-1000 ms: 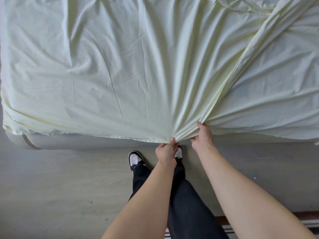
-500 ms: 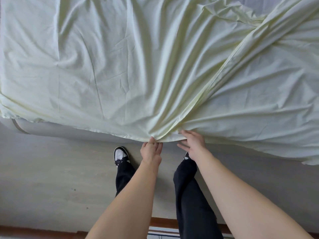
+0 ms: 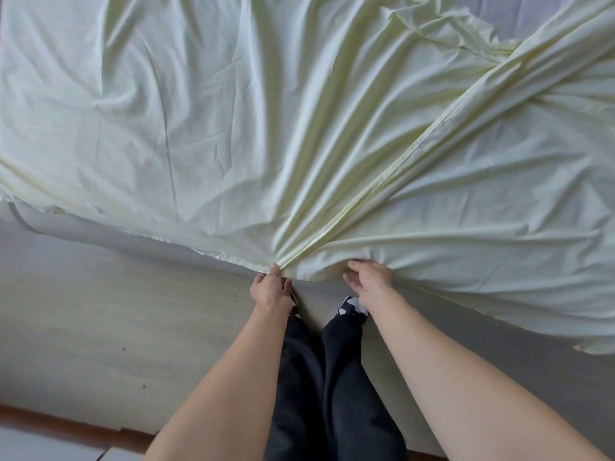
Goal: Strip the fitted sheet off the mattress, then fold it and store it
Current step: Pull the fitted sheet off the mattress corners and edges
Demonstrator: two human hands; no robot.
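Note:
The pale yellow fitted sheet (image 3: 233,128) lies loose and wrinkled over the mattress, its near edge hanging past the mattress side. Folds fan out from one bunched point at the near edge. My left hand (image 3: 271,289) pinches that bunched edge between thumb and fingers. My right hand (image 3: 367,279) is a little to the right, fingers curled into the sheet's edge beside the bunch. A hemmed seam runs diagonally from the bunch toward the upper right. Bare grey mattress (image 3: 519,15) shows at the top right.
The mattress side (image 3: 109,234) shows under the sheet at the left. I stand on a grey floor (image 3: 116,311), my legs in dark trousers and black-and-white shoes (image 3: 351,306) close to the bed. A reddish-brown skirting strip (image 3: 50,424) runs along the bottom left.
The sheet has been drawn further toward me and off the far right corner. My right hand has shifted right along the edge, away from my left hand. I have stepped back a little.

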